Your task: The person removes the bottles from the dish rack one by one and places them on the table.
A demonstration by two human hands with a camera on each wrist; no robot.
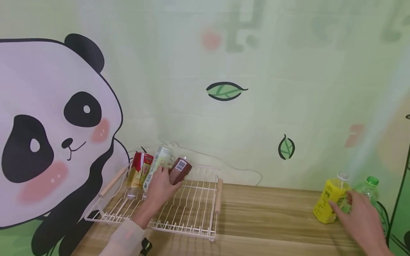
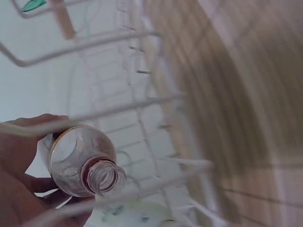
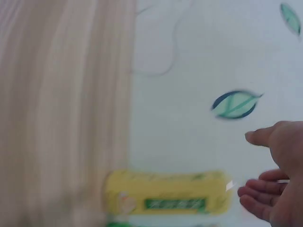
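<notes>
Over at the white wire rack (image 1: 182,232) on the bench (image 1: 262,217), I can see the person's left hand (image 1: 163,186) with its fingers curled round a brown-labelled bottle (image 1: 180,170). It tips over the rack with its clear neck (image 2: 106,179) angled down, and the mouth has no cap on it. Just left of that hand, a pale bottle (image 1: 161,156) and a red-and-yellow bottle (image 1: 140,170) lean side by side in the rack, the latter with its clear neck downward. Well apart from all this, toward the right end of the bench, the right hand (image 1: 362,215) is up beside a yellow bottle (image 1: 330,201), thumb and fingers loosely parted with nothing gripped; whether a fingertip touches the bottle I can't tell. The yellow bottle stands upright, with a green-capped bottle (image 1: 372,182) next to it, partly hidden by the hand. Behind, a panda (image 1: 64,142) fills the left of the wall hanging (image 1: 179,117).
</notes>
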